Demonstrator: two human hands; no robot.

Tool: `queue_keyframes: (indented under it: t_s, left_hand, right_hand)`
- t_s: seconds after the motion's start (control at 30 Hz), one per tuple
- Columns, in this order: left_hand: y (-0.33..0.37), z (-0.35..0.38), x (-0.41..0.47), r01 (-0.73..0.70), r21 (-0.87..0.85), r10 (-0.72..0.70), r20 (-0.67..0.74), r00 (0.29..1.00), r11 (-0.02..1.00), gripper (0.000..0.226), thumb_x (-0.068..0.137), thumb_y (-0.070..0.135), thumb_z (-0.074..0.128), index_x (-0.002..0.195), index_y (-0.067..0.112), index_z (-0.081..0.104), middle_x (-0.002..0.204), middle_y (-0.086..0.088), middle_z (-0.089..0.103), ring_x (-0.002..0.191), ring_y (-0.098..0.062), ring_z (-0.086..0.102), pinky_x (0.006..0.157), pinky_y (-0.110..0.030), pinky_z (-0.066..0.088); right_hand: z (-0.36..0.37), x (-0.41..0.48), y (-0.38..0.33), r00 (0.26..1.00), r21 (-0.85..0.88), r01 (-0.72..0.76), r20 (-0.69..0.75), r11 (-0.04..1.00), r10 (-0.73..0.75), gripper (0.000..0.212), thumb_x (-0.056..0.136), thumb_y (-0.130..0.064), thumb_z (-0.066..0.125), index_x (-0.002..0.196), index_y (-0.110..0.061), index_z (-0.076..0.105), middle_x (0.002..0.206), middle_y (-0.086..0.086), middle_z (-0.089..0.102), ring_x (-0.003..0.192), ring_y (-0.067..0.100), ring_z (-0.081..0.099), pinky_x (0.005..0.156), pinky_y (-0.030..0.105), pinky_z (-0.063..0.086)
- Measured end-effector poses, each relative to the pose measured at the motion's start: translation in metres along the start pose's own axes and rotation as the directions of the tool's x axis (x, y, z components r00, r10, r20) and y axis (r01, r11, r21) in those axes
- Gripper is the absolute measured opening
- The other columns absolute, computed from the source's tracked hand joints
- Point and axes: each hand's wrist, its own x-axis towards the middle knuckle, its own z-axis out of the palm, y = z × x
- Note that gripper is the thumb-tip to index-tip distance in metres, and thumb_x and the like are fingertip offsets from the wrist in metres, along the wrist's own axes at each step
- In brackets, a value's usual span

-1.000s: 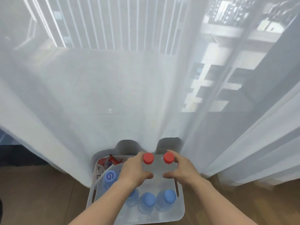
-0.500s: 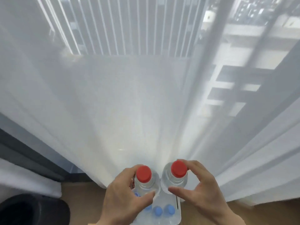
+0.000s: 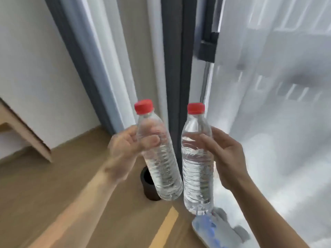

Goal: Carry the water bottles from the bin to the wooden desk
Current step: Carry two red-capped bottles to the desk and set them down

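Observation:
I hold two clear water bottles with red caps in the air in front of me. My left hand (image 3: 125, 151) grips the left bottle (image 3: 159, 158) around its upper body, and that bottle leans slightly left. My right hand (image 3: 227, 154) grips the right bottle (image 3: 197, 167), which stands nearly upright. The white bin (image 3: 220, 230) lies on the floor at the bottom right, with blue-capped bottles blurred inside it. A corner of light wooden furniture (image 3: 23, 133) shows at the left edge.
A black cylindrical container (image 3: 148, 185) stands on the wooden floor behind the left bottle. A dark window frame (image 3: 177, 68) rises straight ahead. A sheer white curtain (image 3: 277, 104) fills the right side, and a white wall (image 3: 35, 59) the left.
Both bottles have come up out of the bin and are held higher. The view has swung left, away from the curtain toward the wall and floor.

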Motion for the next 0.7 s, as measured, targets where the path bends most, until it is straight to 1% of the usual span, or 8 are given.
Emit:
queue_keyframes:
  t_s: [0.07, 0.17, 0.23, 0.37, 0.47, 0.53, 0.6, 0.7]
  left_hand:
    - [0.021, -0.048, -0.026, -0.008, 0.027, 0.012, -0.147, 0.989, 1.000, 0.049, 0.053, 0.034, 0.074, 0.092, 0.005, 0.070, 0.084, -0.001, 0.075, 0.075, -0.012, 0.069, 0.065, -0.019, 0.050]
    - [0.044, -0.123, -0.076, 0.003, 0.088, 0.024, -0.302, 0.953, 0.996, 0.049, 0.055, 0.043, 0.075, 0.091, 0.009, 0.069, 0.099, -0.004, 0.073, 0.085, -0.016, 0.066, 0.068, -0.024, 0.046]
    - [0.052, -0.175, -0.110, 0.015, 0.124, 0.040, -0.430, 0.902, 0.992, 0.049, 0.053, 0.048, 0.073, 0.088, 0.013, 0.069, 0.093, 0.000, 0.072, 0.084, -0.015, 0.063, 0.064, -0.026, 0.042]
    - [0.061, -0.280, -0.182, 0.030, 0.145, 0.068, -0.623, 0.779, 0.989, 0.037, 0.050, 0.050, 0.069, 0.069, 0.019, 0.074, 0.071, 0.003, 0.072, 0.069, -0.008, 0.064, 0.065, -0.026, 0.043]
    - [0.072, -0.366, -0.236, 0.054, 0.186, 0.097, -0.713, 0.694, 0.981, 0.033, 0.048, 0.051, 0.069, 0.064, 0.023, 0.074, 0.064, 0.007, 0.071, 0.059, 0.000, 0.061, 0.058, -0.015, 0.043]
    - [0.083, -0.422, -0.269, 0.083, 0.216, 0.115, -0.763, 0.636, 0.973, 0.036, 0.048, 0.050, 0.070, 0.066, 0.020, 0.074, 0.064, 0.007, 0.072, 0.058, 0.001, 0.061, 0.055, -0.011, 0.042]
    - [0.091, -0.473, -0.298, 0.123, 0.236, 0.126, -0.814, 0.567, 0.964, 0.041, 0.050, 0.051, 0.071, 0.070, 0.016, 0.074, 0.069, 0.004, 0.074, 0.064, -0.004, 0.065, 0.062, -0.015, 0.045]
    - [0.100, -0.537, -0.335, 0.147, 0.225, 0.131, -0.870, 0.475, 0.963, 0.052, 0.051, 0.052, 0.073, 0.085, 0.012, 0.075, 0.087, -0.004, 0.077, 0.081, -0.015, 0.072, 0.080, -0.033, 0.051]
  right_hand:
    - [0.055, 0.004, -0.019, 0.990, -0.018, 0.035, 0.138, 0.999, -0.033, 0.027, 0.074, -0.031, 0.075, 0.098, -0.020, 0.074, 0.089, 0.007, 0.077, 0.085, 0.026, 0.073, 0.078, 0.039, 0.059]
    - [0.141, -0.008, -0.033, 0.951, 0.027, 0.039, 0.305, 0.999, -0.045, 0.036, 0.071, -0.032, 0.073, 0.103, -0.017, 0.073, 0.089, 0.008, 0.077, 0.086, 0.026, 0.073, 0.082, 0.039, 0.058]
    - [0.202, -0.020, -0.035, 0.916, 0.068, 0.024, 0.399, 0.997, -0.049, 0.034, 0.068, -0.037, 0.072, 0.097, -0.020, 0.074, 0.089, 0.007, 0.077, 0.086, 0.024, 0.073, 0.080, 0.033, 0.059]
    - [0.336, -0.046, -0.031, 0.820, 0.100, 0.049, 0.565, 0.994, -0.097, 0.012, 0.073, -0.032, 0.071, 0.084, -0.031, 0.076, 0.080, 0.003, 0.077, 0.074, 0.014, 0.071, 0.062, 0.015, 0.052]
    - [0.447, -0.074, -0.037, 0.752, 0.125, 0.027, 0.651, 0.992, -0.103, 0.022, 0.070, -0.037, 0.075, 0.091, -0.031, 0.075, 0.083, 0.000, 0.077, 0.079, 0.015, 0.073, 0.068, 0.021, 0.055]
    - [0.514, -0.091, -0.043, 0.721, 0.154, 0.012, 0.684, 0.988, -0.115, 0.023, 0.070, -0.036, 0.072, 0.092, -0.029, 0.074, 0.082, -0.001, 0.077, 0.076, 0.012, 0.073, 0.066, 0.019, 0.055]
    - [0.574, -0.106, -0.047, 0.694, 0.179, -0.004, 0.708, 0.984, -0.126, 0.019, 0.075, -0.028, 0.071, 0.093, -0.024, 0.073, 0.079, -0.003, 0.077, 0.071, 0.006, 0.072, 0.060, 0.011, 0.051]
    - [0.652, -0.126, -0.047, 0.642, 0.207, -0.045, 0.755, 0.977, -0.130, 0.010, 0.078, -0.024, 0.071, 0.087, -0.023, 0.074, 0.076, -0.002, 0.077, 0.070, 0.008, 0.071, 0.058, 0.009, 0.048]
